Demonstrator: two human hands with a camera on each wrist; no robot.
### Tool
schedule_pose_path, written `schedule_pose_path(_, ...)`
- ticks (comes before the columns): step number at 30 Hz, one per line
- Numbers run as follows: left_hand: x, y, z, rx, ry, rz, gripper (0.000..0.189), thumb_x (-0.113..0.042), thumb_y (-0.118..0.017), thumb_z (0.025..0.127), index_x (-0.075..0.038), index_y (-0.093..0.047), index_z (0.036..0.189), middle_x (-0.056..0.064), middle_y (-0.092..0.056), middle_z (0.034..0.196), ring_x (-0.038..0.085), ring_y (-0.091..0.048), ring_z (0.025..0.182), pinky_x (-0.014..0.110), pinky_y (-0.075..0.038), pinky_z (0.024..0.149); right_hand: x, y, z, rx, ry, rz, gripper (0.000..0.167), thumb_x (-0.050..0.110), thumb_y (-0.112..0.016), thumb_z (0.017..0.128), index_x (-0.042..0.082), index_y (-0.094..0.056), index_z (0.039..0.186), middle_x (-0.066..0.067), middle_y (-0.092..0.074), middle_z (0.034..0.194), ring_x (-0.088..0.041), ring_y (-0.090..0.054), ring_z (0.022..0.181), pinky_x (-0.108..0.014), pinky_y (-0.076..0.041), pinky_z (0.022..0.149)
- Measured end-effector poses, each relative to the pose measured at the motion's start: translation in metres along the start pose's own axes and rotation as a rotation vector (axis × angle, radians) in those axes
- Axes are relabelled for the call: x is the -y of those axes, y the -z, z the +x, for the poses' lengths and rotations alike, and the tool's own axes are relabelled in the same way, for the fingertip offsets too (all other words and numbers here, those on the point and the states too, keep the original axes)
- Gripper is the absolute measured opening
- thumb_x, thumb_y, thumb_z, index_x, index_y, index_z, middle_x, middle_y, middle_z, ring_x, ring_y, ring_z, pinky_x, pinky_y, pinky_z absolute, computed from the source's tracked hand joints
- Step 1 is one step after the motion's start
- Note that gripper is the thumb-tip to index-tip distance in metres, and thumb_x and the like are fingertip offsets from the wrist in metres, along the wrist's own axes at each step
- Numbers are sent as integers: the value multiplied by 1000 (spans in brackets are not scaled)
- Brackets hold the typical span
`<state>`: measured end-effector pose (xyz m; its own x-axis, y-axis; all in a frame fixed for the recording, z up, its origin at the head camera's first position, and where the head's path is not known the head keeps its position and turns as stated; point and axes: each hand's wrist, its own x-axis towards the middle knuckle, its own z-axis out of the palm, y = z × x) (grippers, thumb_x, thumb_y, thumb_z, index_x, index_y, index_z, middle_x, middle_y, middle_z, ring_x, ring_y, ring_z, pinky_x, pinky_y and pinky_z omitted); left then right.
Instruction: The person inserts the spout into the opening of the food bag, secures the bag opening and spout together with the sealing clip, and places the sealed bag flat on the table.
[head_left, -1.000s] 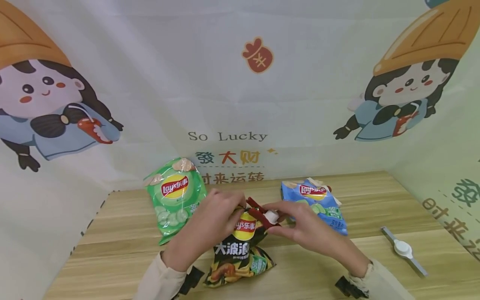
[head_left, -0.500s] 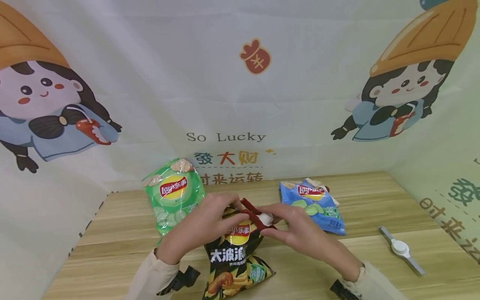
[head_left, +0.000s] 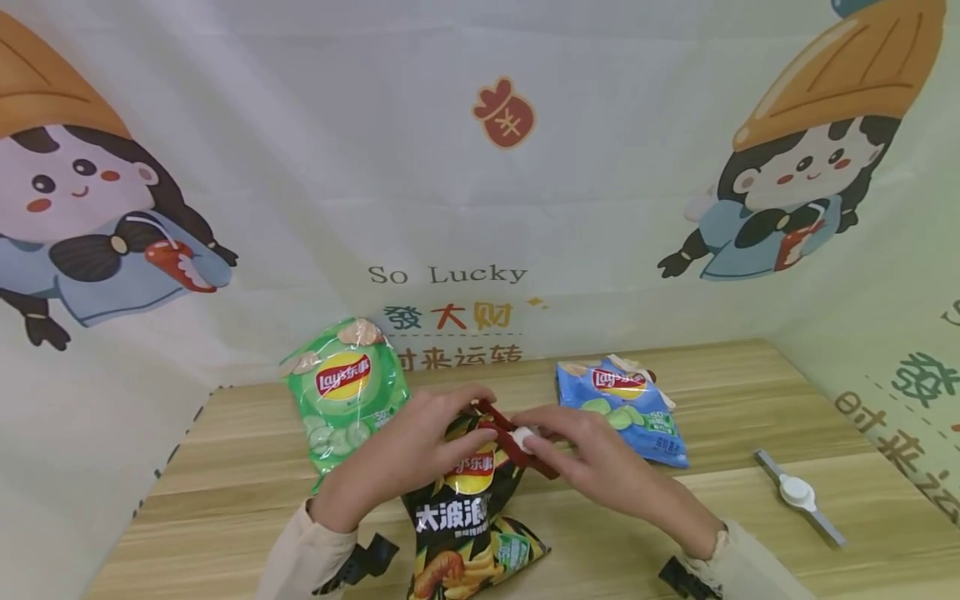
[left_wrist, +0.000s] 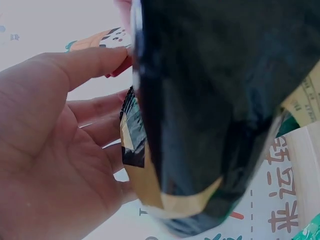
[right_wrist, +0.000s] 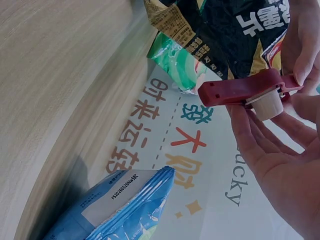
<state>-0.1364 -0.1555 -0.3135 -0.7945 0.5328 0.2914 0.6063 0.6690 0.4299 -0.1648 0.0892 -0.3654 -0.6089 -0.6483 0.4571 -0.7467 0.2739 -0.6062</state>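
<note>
A dark red bag clip with a round white cap sits at the top of a black Lay's chip bag. Its two arms stand spread apart in the head view. My left hand has its thumb at one arm's tip and its fingers near the other arm and the bag's top edge. On the clip's opposite end, my right hand grips it, thumb against the white cap. The left wrist view shows the left palm beside the bag's dark side, with a serrated edge by the fingers.
Behind the left hand lies a green Lay's bag. A blue Lay's bag lies beyond the right hand. A white round-bodied clip with grey arms rests on the wooden table at right. A printed cloth hangs behind.
The left thumb has moved away from the fingers to the clip's arm tip. The right thumb has shifted onto the white cap. The black bag and clip have moved slightly left in view.
</note>
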Motion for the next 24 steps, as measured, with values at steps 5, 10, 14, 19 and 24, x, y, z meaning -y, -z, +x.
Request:
schedule_pose_path(5,-2,3,-1,21,5,-40,29,-30,-66,97,-11,-64,119,-2,-73,104,3,-65,87,26,-55,78,2,1,-1,-5,-34,-19,22,22,-56,103,17,-67,121,4,-67,114,-8,-66,95,-28,-56,77)
schedule_pose_path(10,-2,5,-2,36,16,-44,30,-31,-66,97,-11,-64,119,-3,-73,105,5,-66,92,28,-55,81,5,-1,-2,-11,-58,-6,19,22,-57,103,17,-67,118,4,-66,113,-9,-67,95,-28,-56,77)
schedule_pose_path(14,-1,6,-2,44,22,-33,31,-31,-66,97,-10,-64,119,-1,-73,106,7,-66,95,30,-55,83,6,-2,-1,-33,-47,-17,17,22,-57,102,18,-67,116,5,-65,113,-9,-65,97,-28,-56,79)
schedule_pose_path(19,1,6,-3,66,31,-30,35,-33,-67,96,-9,-62,120,-2,-72,104,5,-65,88,28,-55,80,5,-3,-1,-59,-7,-50,17,20,-59,101,19,-67,116,8,-66,114,-7,-58,89,-27,-52,72)
schedule_pose_path(24,1,7,-3,69,46,-19,34,-34,-67,96,-9,-63,119,-1,-73,102,5,-64,86,27,-55,79,5,-2,0,-56,-13,-28,16,17,-60,101,15,-68,115,5,-67,111,-7,-62,86,-27,-54,70)
